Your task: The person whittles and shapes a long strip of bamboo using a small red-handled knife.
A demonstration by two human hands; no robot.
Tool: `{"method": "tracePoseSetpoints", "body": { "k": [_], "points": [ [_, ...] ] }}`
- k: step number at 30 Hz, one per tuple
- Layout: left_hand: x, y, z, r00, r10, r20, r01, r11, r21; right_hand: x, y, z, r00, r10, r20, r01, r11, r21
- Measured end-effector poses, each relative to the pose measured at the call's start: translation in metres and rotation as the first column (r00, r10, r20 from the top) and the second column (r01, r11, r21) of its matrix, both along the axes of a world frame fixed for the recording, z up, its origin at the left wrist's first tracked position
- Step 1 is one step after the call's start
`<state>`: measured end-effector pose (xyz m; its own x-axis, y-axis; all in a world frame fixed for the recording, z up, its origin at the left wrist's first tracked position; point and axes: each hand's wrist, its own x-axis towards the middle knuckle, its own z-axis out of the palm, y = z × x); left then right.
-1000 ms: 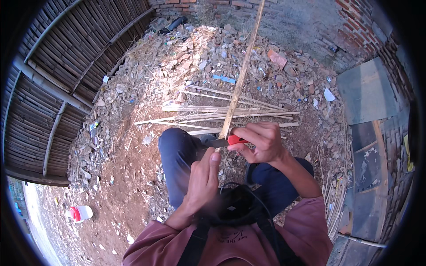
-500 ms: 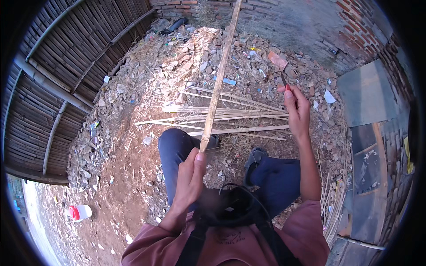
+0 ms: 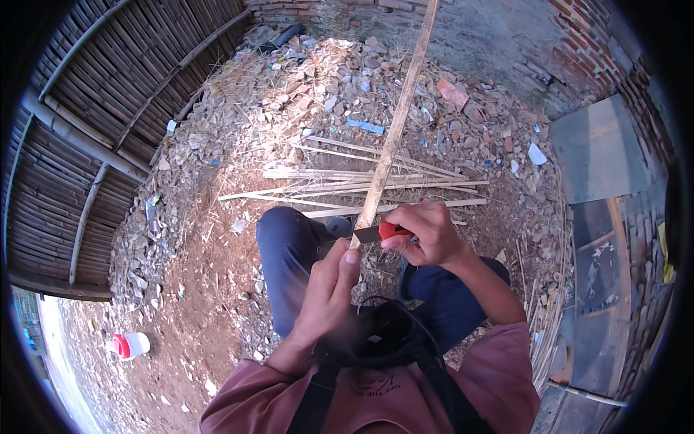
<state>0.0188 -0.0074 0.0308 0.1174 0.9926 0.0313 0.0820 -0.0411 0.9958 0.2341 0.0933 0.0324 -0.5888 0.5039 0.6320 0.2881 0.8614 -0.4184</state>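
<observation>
A long bamboo strip (image 3: 394, 137) slants up and away from me, its near end gripped in my left hand (image 3: 329, 289). My right hand (image 3: 430, 235) is closed round the red handle of a knife (image 3: 369, 234). The dark blade lies across the strip just beyond my left fingers and appears to touch it. Past my knees, several thin split bamboo strips (image 3: 325, 188) lie in a loose pile on the ground.
Rubble and litter (image 3: 332, 94) cover the ground ahead. A bamboo-slat wall (image 3: 108, 108) stands at left, a brick wall (image 3: 463, 43) at the back. Boards (image 3: 600, 152) lean at right. A white container with a red lid (image 3: 131, 346) sits at lower left.
My right hand has come in from the right and brought the knife blade onto the bamboo strip near its held end. The strip and my left hand have shifted slightly right.
</observation>
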Motion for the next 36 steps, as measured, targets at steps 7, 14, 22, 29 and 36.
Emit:
{"method": "tracePoseSetpoints", "body": {
  "k": [7,14,22,29,36],
  "points": [
    [-0.001,0.001,-0.002,0.973,-0.123,0.197,0.149,0.981,-0.126,0.000,0.000,0.001,1.000,0.014,-0.018,-0.014,1.000,0.014],
    [0.002,0.001,0.004,0.994,-0.076,0.078,0.084,0.991,-0.103,-0.006,-0.005,0.006,0.996,-0.086,0.001,0.086,0.993,0.078],
    [0.003,0.002,0.000,0.994,-0.006,-0.111,0.004,1.000,-0.010,-0.006,-0.005,-0.002,0.972,-0.223,-0.071,0.229,0.969,0.089],
    [-0.002,-0.020,-0.020,0.996,-0.063,-0.057,0.056,0.991,-0.118,0.062,0.041,0.039,0.728,-0.646,-0.229,0.620,0.763,-0.180],
    [-0.010,0.007,-0.025,0.999,0.032,0.037,-0.030,0.998,-0.054,0.042,0.026,0.005,0.869,-0.443,-0.220,0.386,0.886,-0.259]
  ]
}}
